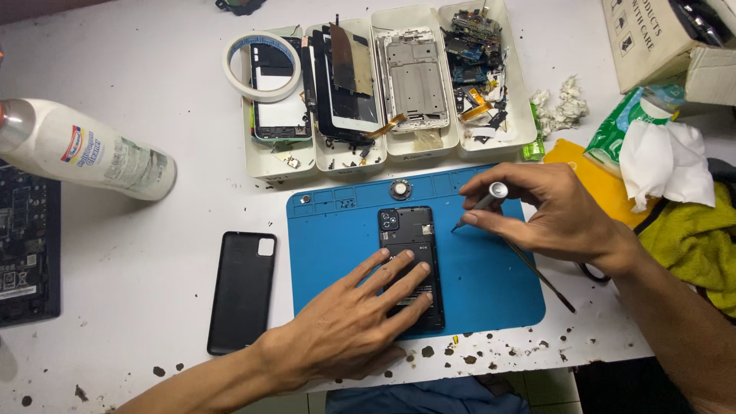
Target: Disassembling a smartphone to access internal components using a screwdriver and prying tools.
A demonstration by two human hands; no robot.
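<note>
While the left hand [360, 322] lies flat-fingered on the glossy black phone [412, 261], the right hand [544, 215] pinches a slim metal screwdriver [481, 203].

white bottle [84, 149], red-blue label, lying far left | cardboard box [652, 34], top right | green wipes pack [625, 126] beneath it

The left hand [349, 326] covers the lower half of the opened phone [411, 245], so that part cannot be read. The screwdriver [481, 204] tip is too small to tell whether it touches the blue mat [491, 284]. The dark device [27, 253] is cut by the left edge, the cardboard box [652, 38] by the top edge. Parts in the white trays [491, 138] are too tangled to identify.
</note>
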